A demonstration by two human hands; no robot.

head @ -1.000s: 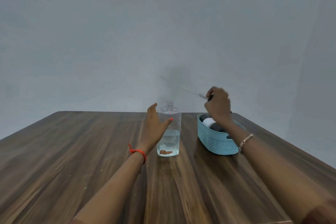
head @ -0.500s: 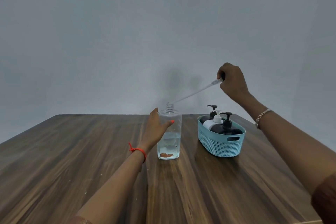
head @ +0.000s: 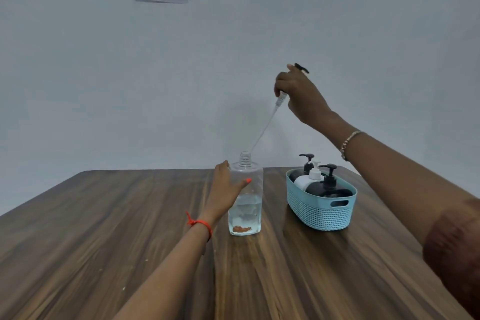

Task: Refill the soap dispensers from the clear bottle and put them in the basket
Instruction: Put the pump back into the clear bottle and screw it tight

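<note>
The clear bottle point(head: 245, 197) stood upright, uncapped, about a third full of clear liquid. A pump point(head: 281, 96) hung tilted above it, its long clear tube slanting down to the open neck. To the right, the blue basket point(head: 315, 212) contained three upright soap dispensers point(head: 328, 189): two black, one white.

Single head-worn wide-angle view, forward and down across the table point(head: 104, 241) toward the wall point(head: 259, 65)

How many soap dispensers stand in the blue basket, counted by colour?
Black dispensers: 2
White dispenser: 1
Total in the basket: 3
</note>
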